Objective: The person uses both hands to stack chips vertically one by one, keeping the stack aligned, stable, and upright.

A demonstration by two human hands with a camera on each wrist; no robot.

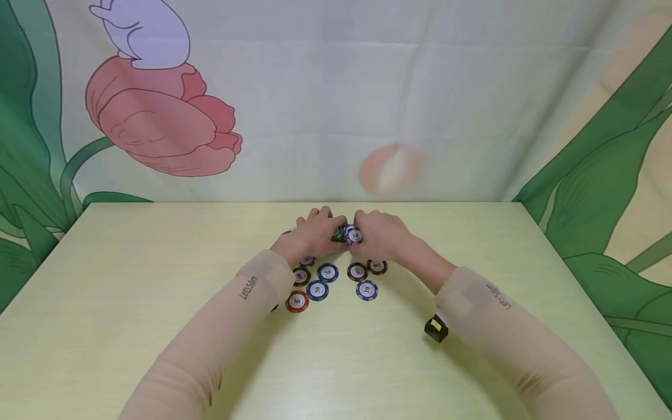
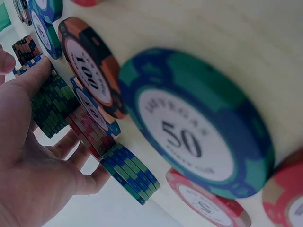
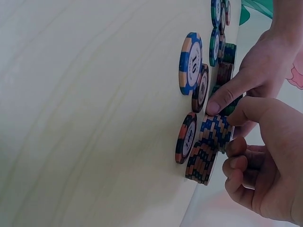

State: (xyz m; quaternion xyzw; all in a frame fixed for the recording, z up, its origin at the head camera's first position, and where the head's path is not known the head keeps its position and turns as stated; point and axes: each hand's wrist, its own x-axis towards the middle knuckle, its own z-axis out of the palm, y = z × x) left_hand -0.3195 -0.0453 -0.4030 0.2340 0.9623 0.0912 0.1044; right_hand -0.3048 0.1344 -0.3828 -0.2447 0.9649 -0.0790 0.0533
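Through the head camera, I am seeing a pale yellow table (image 1: 105, 303). A white cloth (image 1: 315, 116) is hanging behind its back edge. Near the back left corner, a big pink flower (image 1: 157, 122) is showing, and a pale purple animal (image 1: 157, 35) is sitting on it. Big green leaves (image 1: 604, 192) are filling both sides. Soft light is shining near the front edge.

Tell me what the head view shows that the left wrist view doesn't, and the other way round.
Only the head view shows the beige sleeves, the pink flower on the backdrop and the small black device by the right wrist. Only the left wrist view shows the layered side of the red chip stack. Both show the left hand, the pale table and a chip marked 50.
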